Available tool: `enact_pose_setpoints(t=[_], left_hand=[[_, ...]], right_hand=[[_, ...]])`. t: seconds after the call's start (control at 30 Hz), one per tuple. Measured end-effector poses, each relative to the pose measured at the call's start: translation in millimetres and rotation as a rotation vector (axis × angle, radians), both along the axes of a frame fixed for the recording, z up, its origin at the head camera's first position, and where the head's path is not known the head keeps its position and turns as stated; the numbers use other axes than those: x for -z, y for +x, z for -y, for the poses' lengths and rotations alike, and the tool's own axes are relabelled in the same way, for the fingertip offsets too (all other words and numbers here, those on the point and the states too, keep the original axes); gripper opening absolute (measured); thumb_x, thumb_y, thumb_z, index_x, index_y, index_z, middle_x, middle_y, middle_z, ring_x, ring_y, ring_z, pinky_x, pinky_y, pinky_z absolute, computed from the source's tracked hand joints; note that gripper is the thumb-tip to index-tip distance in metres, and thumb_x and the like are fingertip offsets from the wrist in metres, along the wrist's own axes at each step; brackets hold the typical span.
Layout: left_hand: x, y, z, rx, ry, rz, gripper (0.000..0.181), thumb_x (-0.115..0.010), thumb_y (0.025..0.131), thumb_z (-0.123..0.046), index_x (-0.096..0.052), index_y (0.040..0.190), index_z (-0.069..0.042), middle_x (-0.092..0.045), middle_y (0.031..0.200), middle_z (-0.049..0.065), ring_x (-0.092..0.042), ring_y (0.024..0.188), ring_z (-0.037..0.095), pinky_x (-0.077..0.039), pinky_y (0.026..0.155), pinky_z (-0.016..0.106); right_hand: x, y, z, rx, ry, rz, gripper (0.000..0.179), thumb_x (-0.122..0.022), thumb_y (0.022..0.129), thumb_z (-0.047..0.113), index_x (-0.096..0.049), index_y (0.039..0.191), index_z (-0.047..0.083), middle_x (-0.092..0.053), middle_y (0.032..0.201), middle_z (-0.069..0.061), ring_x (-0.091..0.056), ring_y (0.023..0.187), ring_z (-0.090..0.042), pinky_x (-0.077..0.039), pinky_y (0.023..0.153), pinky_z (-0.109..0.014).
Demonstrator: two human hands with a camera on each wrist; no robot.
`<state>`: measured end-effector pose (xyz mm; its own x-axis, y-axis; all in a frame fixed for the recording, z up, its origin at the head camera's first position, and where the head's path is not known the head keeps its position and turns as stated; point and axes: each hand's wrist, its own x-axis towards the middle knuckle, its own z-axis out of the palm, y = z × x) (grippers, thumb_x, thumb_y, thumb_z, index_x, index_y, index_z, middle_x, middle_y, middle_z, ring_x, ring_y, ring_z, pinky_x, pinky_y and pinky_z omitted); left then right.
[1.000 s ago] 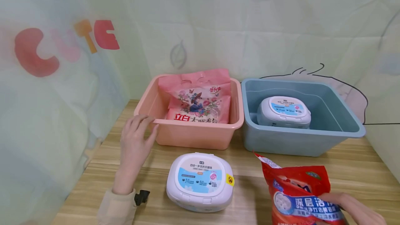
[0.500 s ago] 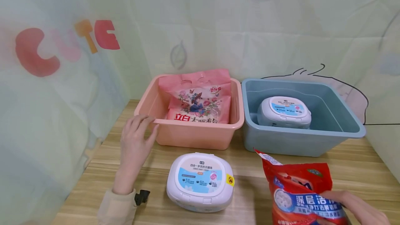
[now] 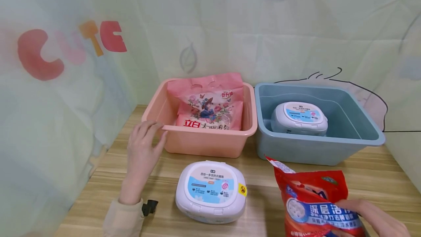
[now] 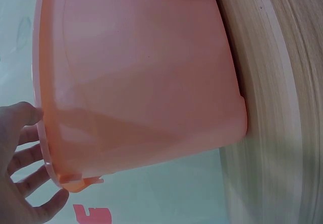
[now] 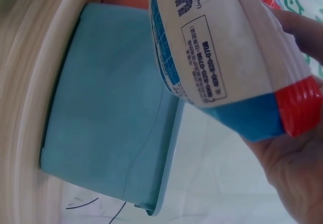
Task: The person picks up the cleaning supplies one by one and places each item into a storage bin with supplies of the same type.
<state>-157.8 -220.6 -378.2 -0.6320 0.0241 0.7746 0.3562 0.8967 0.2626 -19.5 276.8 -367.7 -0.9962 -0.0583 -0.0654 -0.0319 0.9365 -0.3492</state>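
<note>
At the lower right of the head view, my right hand [image 3: 373, 215] grips a red bag of laundry powder [image 3: 315, 189] by its side. The right wrist view shows the bag's white and blue back [image 5: 222, 47], with the palm and fingers [image 5: 298, 30] around it. My left hand [image 3: 143, 153] holds the front left corner of a pink plastic basin [image 3: 204, 143], thumb and fingers at the rim. A pink bag of laundry powder [image 3: 208, 101] leans inside that basin. On the table in front sits a white tub of laundry pods [image 3: 210, 193], lid closed.
Right of the pink basin stands a blue-grey basin [image 3: 306, 149], the two rims side by side. Inside its left part sits another white pod tub [image 3: 299, 118]. Both basins are on a wooden table [image 3: 164, 200] against a printed cloth backdrop [image 3: 210, 21].
The red bag rises a little, then shifts slightly left in my right hand. My left hand stays at the pink basin's corner, and the basins and tubs keep their places.
</note>
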Motion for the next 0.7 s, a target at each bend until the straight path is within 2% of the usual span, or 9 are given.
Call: enact_pose_setpoints(t=[0.1, 0.27, 0.4, 0.57, 0.7], left_hand=[[0.1, -0.2, 0.1, -0.001, 0.000, 0.001, 0.028, -0.076, 0.079, -0.009, -0.068, 0.105, 0.001, -0.065, 0.106, 0.017, -0.054, 0.105, 0.036, -0.046, 0.089, 0.051], [0.6, -0.2, 0.3, 0.000, 0.001, -0.004, 0.028, -0.076, 0.079, -0.009, -0.068, 0.104, 0.001, -0.065, 0.105, 0.017, -0.054, 0.105, 0.036, -0.046, 0.089, 0.051], [0.8, -0.1, 0.5, 0.000, 0.002, -0.007, 0.028, -0.077, 0.079, -0.009, -0.068, 0.105, 0.000, -0.065, 0.105, 0.017, -0.054, 0.105, 0.036, -0.046, 0.089, 0.051], [1.1, -0.6, 0.9, 0.003, -0.001, -0.012, 0.029, -0.077, 0.079, -0.009, -0.068, 0.105, 0.000, -0.065, 0.106, 0.018, -0.055, 0.105, 0.036, -0.046, 0.089, 0.051], [1.1, -0.5, 0.7, 0.003, -0.002, -0.010, 0.029, -0.077, 0.079, -0.009, -0.068, 0.105, 0.000, -0.065, 0.105, 0.018, -0.054, 0.105, 0.036, -0.046, 0.089, 0.051]], right_hand=[[-0.2, -0.4, 0, 0.001, -0.003, 0.010, 0.076, -0.087, 0.057, 0.044, -0.056, 0.120, 0.016, -0.064, 0.107, -0.004, -0.058, 0.083, -0.006, -0.058, 0.058, -0.031], [4.9, 0.9, 0, 0.001, -0.006, -0.078, 0.072, -0.089, 0.053, 0.045, -0.059, 0.114, 0.021, -0.066, 0.104, -0.002, -0.058, 0.079, -0.002, -0.058, 0.057, -0.031], [6.4, 0.9, -1, 0.009, -0.005, -0.092, 0.070, -0.089, 0.055, 0.045, -0.059, 0.114, 0.021, -0.066, 0.105, -0.002, -0.060, 0.080, -0.005, -0.058, 0.057, -0.032], [2.3, 2.0, 5, 0.005, -0.017, -0.155, 0.067, -0.091, 0.053, 0.040, -0.061, 0.110, 0.021, -0.068, 0.102, -0.001, -0.061, 0.077, -0.003, -0.058, 0.055, -0.031], [-3.4, 2.0, 9, 0.000, -0.018, -0.161, 0.067, -0.091, 0.053, 0.037, -0.061, 0.111, 0.018, -0.068, 0.102, -0.002, -0.062, 0.077, -0.007, -0.058, 0.055, -0.032]])
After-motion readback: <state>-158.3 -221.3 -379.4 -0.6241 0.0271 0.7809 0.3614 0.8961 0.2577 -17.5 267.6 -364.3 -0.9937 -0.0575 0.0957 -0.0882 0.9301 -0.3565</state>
